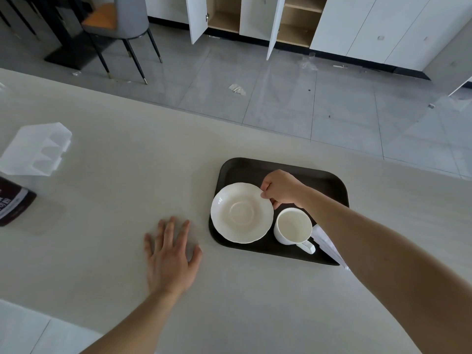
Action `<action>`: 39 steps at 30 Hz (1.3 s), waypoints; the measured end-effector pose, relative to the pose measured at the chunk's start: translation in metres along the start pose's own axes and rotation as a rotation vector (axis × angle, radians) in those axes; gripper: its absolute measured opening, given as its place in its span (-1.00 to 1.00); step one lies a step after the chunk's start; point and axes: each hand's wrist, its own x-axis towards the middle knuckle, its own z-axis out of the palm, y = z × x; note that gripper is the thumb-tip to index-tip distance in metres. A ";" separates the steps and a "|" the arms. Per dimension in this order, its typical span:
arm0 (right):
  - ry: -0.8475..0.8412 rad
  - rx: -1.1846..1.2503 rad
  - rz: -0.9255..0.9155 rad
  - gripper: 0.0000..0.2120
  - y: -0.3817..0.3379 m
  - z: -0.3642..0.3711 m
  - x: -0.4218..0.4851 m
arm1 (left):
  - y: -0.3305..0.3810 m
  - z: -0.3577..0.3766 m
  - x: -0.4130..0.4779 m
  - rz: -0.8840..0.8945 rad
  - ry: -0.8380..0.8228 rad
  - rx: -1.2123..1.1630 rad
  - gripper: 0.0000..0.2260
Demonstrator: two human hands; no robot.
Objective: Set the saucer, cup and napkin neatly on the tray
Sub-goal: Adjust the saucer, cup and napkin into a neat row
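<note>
A dark brown tray [255, 167] lies on the pale table. On its left part rests a white scalloped saucer [241, 212], slightly over the tray's left rim. My right hand [282, 187] pinches the saucer's far right edge. Right of the saucer stands a white empty cup [293, 226], upright, its handle pointing toward me. A white napkin [328, 245] lies at the tray's right side, mostly hidden under my right forearm. My left hand [169, 254] lies flat on the table left of the tray, fingers spread, holding nothing.
The table's far edge [229, 121] runs diagonally above the tray, with tiled floor beyond. A white plastic holder [35, 149] and a dark packet [12, 203] sit at the table's left. A chair [122, 24] and open cabinets [255, 19] stand across the floor.
</note>
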 end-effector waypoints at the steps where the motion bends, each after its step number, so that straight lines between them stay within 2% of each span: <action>1: 0.009 0.010 0.004 -0.92 0.001 0.000 0.001 | 0.000 0.000 0.000 0.001 0.001 0.000 -0.41; 25: 0.156 0.360 0.136 -0.91 0.003 -0.014 0.018 | 0.000 -0.001 0.000 0.003 -0.011 0.028 -0.41; 27: 0.164 0.370 0.131 -0.93 0.002 -0.015 0.018 | 0.000 -0.001 0.000 0.001 -0.011 0.030 -0.41; 32: 0.194 0.358 0.188 -0.85 -0.001 -0.014 0.020 | 0.001 -0.002 0.000 0.000 -0.019 0.031 -0.40; 39: 0.217 0.380 0.194 -0.92 0.001 -0.011 0.023 | 0.001 -0.002 0.000 0.003 -0.015 0.030 -0.41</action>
